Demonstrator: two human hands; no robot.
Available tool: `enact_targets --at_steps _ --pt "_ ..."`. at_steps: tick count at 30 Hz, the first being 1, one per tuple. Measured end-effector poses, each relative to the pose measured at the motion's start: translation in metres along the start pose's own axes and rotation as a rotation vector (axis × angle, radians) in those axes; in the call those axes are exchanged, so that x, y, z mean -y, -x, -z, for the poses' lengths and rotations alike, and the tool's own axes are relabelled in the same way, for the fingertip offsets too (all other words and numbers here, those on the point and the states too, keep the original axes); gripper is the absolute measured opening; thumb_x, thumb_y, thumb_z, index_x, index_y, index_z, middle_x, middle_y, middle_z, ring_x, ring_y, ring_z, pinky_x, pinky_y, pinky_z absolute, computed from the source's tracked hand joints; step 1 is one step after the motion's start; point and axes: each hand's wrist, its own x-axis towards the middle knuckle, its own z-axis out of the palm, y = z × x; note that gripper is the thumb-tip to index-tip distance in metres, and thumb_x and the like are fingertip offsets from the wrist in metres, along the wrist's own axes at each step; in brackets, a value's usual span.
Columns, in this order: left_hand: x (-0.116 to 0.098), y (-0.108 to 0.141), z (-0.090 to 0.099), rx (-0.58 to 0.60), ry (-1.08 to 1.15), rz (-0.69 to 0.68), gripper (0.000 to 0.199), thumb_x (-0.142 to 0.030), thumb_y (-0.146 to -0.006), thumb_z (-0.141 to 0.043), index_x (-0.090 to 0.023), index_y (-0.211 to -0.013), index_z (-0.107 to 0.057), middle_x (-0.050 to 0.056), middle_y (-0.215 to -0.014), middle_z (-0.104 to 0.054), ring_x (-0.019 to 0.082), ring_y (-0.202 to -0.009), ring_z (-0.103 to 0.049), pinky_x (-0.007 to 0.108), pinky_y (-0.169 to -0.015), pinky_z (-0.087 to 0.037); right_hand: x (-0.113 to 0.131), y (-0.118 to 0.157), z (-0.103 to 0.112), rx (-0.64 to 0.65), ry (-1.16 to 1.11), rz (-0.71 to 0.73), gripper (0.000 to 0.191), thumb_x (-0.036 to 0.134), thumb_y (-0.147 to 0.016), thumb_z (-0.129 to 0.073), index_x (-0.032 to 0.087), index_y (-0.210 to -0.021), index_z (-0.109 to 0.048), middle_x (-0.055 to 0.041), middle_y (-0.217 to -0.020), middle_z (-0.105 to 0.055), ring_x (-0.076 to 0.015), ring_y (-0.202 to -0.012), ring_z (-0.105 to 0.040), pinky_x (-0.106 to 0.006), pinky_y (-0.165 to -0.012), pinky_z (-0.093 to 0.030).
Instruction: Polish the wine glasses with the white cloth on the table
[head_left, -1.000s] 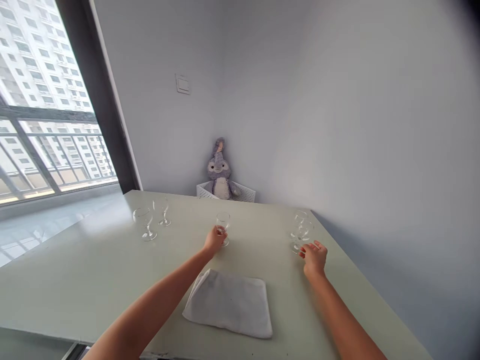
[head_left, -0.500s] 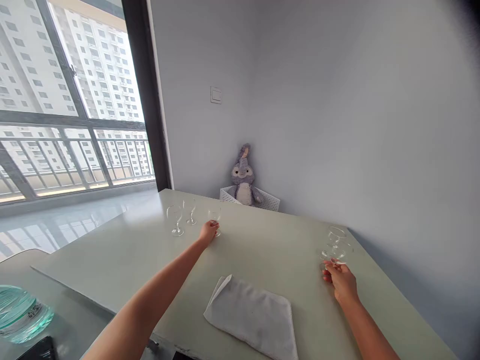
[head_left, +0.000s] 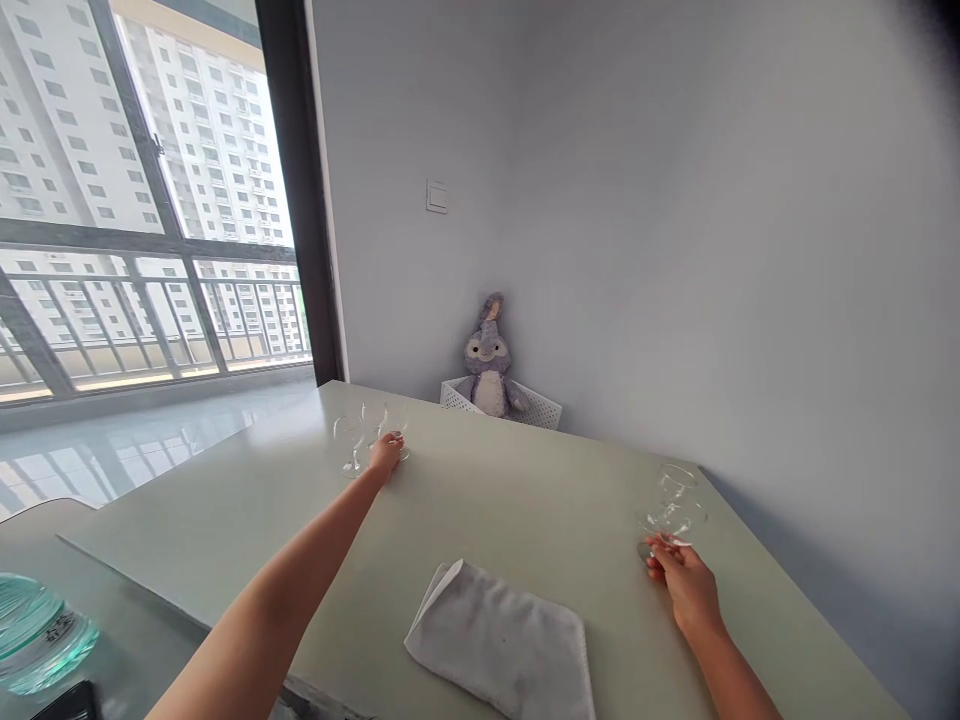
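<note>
My left hand (head_left: 385, 455) is closed around the stem of a clear stemmed glass (head_left: 397, 415) at the far left of the table. Close to it stands another stemmed glass (head_left: 349, 436), and a further glass behind is partly hidden by the hand. On the right, my right hand (head_left: 684, 578) grips the stem of a tilted stemmed glass (head_left: 684, 518), whose foot shows by the fingertips. Just behind that one is one more clear glass (head_left: 678, 480), overlapping it in view.
A folded grey cloth (head_left: 502, 640) lies at the front of the pale table (head_left: 480, 500). Behind the table a plush rabbit (head_left: 489, 365) sits in a white basket (head_left: 544, 408). A greenish clear container (head_left: 41, 630) and a dark object (head_left: 67, 702) are at the lower left.
My left hand has moved left with its glass, closer to the other two glasses there. My right hand keeps its hold, with little movement. The view has shifted slightly.
</note>
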Motion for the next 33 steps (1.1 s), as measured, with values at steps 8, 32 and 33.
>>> enact_targets --at_steps 8,32,33 --pt "-0.005 0.013 0.004 -0.115 0.009 -0.003 0.027 -0.031 -0.084 -0.05 -0.013 -0.105 -0.052 0.006 -0.096 -0.056 0.013 -0.077 -0.056 0.03 -0.066 -0.049 0.0 0.011 -0.007 0.056 0.02 -0.022 0.041 0.032 -0.049 -0.069 0.015 -0.086 -0.06 -0.0044 -0.083 -0.064 -0.011 -0.053 -0.053 -0.021 -0.043 -0.045" --pt "-0.019 0.179 -0.108 0.667 0.079 -0.057 0.068 -0.017 -0.06 -0.059 -0.025 -0.124 -0.038 0.01 -0.129 -0.044 0.006 -0.058 -0.054 0.018 -0.043 -0.034 0.022 -0.03 -0.015 -0.061 -0.126 -0.021 0.057 0.02 -0.055 -0.058 0.025 -0.109 -0.038 -0.0055 -0.118 -0.044 -0.0116 -0.067 -0.062 -0.025 -0.057 -0.054" --pt "-0.02 0.182 -0.115 0.69 0.076 -0.058 0.069 -0.018 -0.06 -0.06 -0.025 -0.124 -0.037 0.01 -0.127 -0.046 0.006 -0.057 -0.054 0.018 -0.043 -0.034 0.024 -0.036 -0.017 -0.024 -0.139 -0.04 0.057 0.02 -0.055 -0.059 0.025 -0.107 -0.038 -0.0041 -0.113 -0.046 -0.0125 -0.068 -0.062 -0.026 -0.058 -0.054"
